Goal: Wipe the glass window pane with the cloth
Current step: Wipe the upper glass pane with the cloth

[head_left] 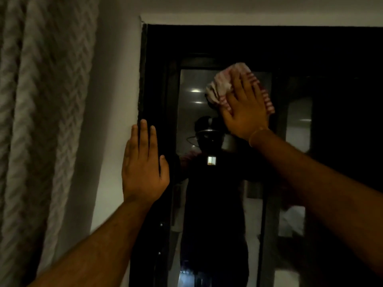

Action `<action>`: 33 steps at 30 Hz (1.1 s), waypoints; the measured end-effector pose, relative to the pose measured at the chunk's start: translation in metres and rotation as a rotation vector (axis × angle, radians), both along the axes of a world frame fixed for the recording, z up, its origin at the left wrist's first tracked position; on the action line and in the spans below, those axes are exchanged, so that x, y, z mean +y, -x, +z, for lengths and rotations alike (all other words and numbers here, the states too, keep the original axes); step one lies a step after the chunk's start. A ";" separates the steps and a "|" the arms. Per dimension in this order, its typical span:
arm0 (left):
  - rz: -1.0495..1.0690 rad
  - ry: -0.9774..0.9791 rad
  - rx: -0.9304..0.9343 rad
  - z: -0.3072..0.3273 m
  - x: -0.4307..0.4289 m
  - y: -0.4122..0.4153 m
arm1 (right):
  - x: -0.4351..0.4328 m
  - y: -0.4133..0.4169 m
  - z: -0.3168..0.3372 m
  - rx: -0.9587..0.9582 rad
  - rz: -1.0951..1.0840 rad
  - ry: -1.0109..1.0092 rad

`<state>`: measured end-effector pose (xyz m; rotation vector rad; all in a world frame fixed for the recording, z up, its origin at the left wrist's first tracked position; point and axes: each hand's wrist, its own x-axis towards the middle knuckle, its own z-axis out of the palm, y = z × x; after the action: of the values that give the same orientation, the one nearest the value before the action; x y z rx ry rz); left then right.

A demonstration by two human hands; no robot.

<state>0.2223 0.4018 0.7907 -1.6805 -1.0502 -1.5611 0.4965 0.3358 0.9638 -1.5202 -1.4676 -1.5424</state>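
While the room is dim, the head camera shows the right hand [245, 108] in the upper middle of the frame, laid flat with its fingers spread and stretched out, palm pressing a bunched red-and-white striped cloth [222, 85] against the glass window pane [192, 112]. The cloth sticks out above and to the left of the fingers, and a strip of it shows along the hand's right edge; the hand pins it rather than closing around it. A thin band [259, 135] circles the right wrist.

Lower and left of centre, the left hand [143, 172] is open and empty, fingers straight and pointing up, resting flat where the white wall [116, 121] meets the dark window frame [143, 79]. Its thumb lies over the frame's edge.

The pane reflects ceiling lights near its top and the dark outline of the person below the cloth. A pale textured curtain [41, 121] hangs down the left side of the frame. Both bare forearms rise from the bottom corners.
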 end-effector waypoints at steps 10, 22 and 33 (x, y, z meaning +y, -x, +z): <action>-0.003 -0.009 -0.007 0.000 0.003 0.001 | 0.033 0.058 -0.138 -0.360 0.277 0.191; -0.030 -0.023 -0.022 -0.002 -0.001 0.001 | 0.025 0.025 -0.272 -0.674 0.203 0.592; -0.003 -0.019 -0.026 -0.003 0.001 0.003 | 0.016 0.036 -0.021 -0.452 0.064 0.169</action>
<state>0.2189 0.4029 0.7879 -1.6534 -1.0434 -1.5943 0.4609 0.3520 0.9429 -1.2448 -1.9178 -1.8443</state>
